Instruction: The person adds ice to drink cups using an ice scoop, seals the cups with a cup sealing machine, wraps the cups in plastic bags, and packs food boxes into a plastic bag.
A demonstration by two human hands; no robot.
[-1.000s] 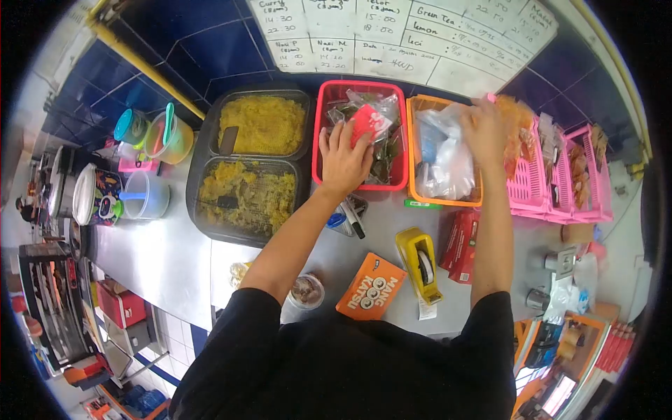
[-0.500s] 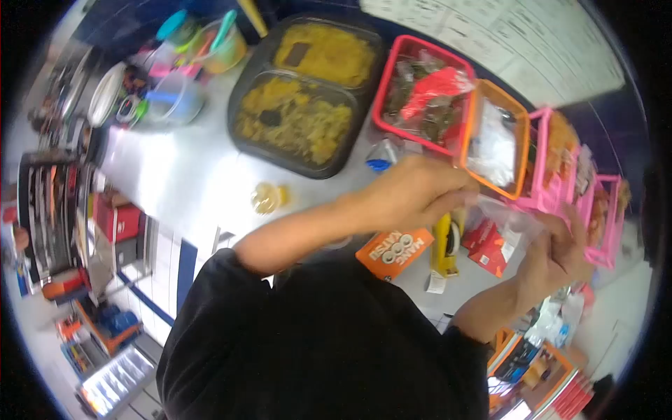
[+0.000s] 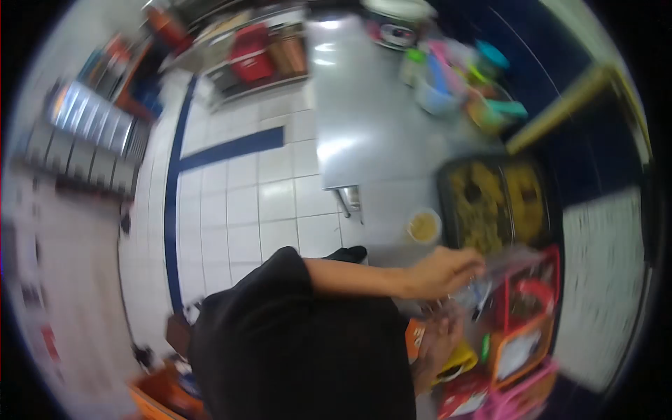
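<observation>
My left hand point(image 3: 444, 271) reaches across from the left, its fingers pinched on a clear plastic bag point(image 3: 514, 260). The see-through film stretches right, over the edge of the black food tray and the red basket. Just below, my right hand point(image 3: 441, 339) is raised with its fingers against the lower part of the bag; blur softens their outline. Beside the right hand lie an orange printed card point(image 3: 415, 337) and a yellow tape dispenser point(image 3: 458, 362). A small cup of yellowish contents point(image 3: 423, 226) stands above my left hand.
The black two-part tray point(image 3: 448, 183) holds yellow food. A red basket point(image 3: 505, 304), an orange basket point(image 3: 498, 360) and a pink basket point(image 3: 539, 385) line the wall side. Tubs with utensils point(image 3: 435, 98) stand farther along the steel table point(image 3: 378, 133). Tiled floor point(image 3: 273, 199) lies left.
The view has swung left along the table, so the tray and baskets now appear at the right. My hands have come closer together, with the clear bag still between them.
</observation>
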